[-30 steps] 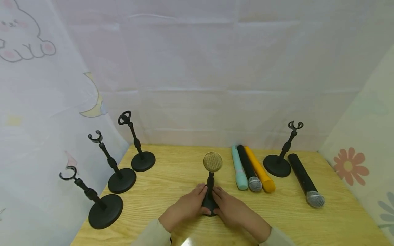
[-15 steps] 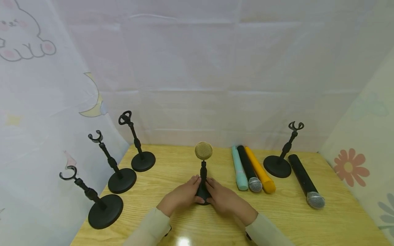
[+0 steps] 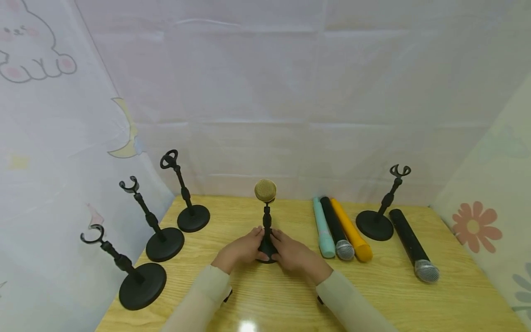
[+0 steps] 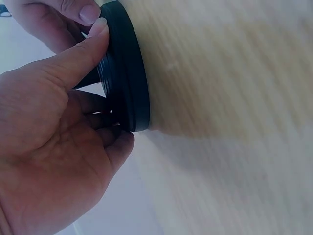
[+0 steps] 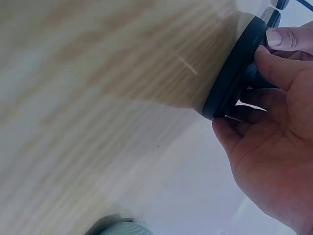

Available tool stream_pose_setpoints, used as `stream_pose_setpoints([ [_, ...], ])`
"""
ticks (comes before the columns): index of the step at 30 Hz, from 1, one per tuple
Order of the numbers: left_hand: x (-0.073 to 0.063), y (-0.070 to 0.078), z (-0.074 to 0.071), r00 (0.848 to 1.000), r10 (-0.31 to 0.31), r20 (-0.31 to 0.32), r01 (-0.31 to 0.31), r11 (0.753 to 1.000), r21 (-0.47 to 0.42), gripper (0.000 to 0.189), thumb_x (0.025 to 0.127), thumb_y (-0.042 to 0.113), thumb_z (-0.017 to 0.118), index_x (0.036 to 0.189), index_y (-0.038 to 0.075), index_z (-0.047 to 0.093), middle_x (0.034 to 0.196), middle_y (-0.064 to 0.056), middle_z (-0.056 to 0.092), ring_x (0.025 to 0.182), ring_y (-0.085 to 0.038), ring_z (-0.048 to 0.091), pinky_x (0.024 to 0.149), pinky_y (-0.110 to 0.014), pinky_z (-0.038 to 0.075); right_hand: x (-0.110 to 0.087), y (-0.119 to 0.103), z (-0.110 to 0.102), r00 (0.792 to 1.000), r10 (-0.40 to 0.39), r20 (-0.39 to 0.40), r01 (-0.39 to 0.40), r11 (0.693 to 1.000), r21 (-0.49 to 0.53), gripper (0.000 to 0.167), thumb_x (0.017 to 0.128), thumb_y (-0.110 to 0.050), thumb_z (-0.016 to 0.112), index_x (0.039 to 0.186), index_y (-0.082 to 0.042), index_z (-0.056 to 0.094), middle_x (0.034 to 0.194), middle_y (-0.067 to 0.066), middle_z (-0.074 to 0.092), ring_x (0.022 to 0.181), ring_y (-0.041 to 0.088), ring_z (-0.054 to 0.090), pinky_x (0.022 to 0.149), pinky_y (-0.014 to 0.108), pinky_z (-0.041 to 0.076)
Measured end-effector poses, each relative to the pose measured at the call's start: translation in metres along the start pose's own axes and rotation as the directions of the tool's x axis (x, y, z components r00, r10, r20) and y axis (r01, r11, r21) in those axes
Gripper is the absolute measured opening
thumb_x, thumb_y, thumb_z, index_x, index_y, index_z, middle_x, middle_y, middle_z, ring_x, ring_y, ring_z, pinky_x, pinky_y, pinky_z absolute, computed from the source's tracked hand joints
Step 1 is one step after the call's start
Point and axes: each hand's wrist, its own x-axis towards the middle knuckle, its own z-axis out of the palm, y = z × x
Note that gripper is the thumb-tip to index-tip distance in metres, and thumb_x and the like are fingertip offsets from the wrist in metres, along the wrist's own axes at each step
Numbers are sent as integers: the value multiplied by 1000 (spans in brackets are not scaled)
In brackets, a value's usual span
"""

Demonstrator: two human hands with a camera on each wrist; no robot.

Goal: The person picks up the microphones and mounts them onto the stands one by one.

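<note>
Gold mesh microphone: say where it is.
In the head view, the gold mesh microphone tops a black round-based stand gripped by both hands, near the picture's centre, left of the mint-green stick-shaped microphone.

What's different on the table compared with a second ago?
The gold microphone and its black stand have moved farther back and slightly left, with the left hand and right hand holding on throughout. The four other stands and the loose microphones stayed put.
</note>
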Motion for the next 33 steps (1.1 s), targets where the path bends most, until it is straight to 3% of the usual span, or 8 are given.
stream_pose_setpoints([
  [9, 10, -15, -14, 999, -40, 24, 41, 998, -42, 88, 96, 42, 66, 160, 1, 22, 167, -21, 15, 154, -34, 21, 120, -47, 31, 30, 5, -2, 999, 5, 45, -5, 1000, 10, 61, 106, -24, 55, 155, 5, 33, 164, 21, 25, 151, 37, 28, 116, 47, 37],
  [16, 23, -26, -20, 999, -30, 20, 31, 997, -63, 86, 98, 40, 65, 162, 5, 21, 167, -21, 13, 153, -35, 21, 120, -49, 31, 51, 14, -5, 998, 27, 60, -30, 998, 61, 61, 106, -21, 55, 157, 3, 31, 164, 22, 23, 150, 37, 29, 117, 49, 35],
  [25, 31, -34, -32, 996, -76, 35, 78, 995, -65, 83, 100, 41, 61, 162, 7, 20, 168, -17, 11, 154, -32, 20, 120, -50, 31, 67, 22, -10, 998, 11, 55, -17, 992, 125, 62, 107, -24, 53, 159, -1, 28, 166, 18, 19, 152, 35, 25, 120, 50, 31],
  [29, 34, -40, -38, 995, -94, 45, 99, 990, -103, 83, 100, 42, 60, 163, 11, 17, 169, -14, 9, 154, -32, 18, 120, -53, 30, 76, 23, -11, 999, 12, 44, -19, 989, 149, 61, 107, -22, 53, 160, -2, 27, 166, 18, 20, 151, 35, 27, 119, 50, 32],
  [33, 38, -44, -44, 992, -106, 71, 115, 984, -138, 85, 100, 40, 62, 163, 9, 15, 170, -14, 6, 155, -31, 14, 121, -52, 26, 86, 23, -11, 998, 36, 60, -46, 984, 171, 62, 108, -21, 52, 160, -3, 25, 167, 17, 17, 153, 35, 22, 120, 50, 30],
])
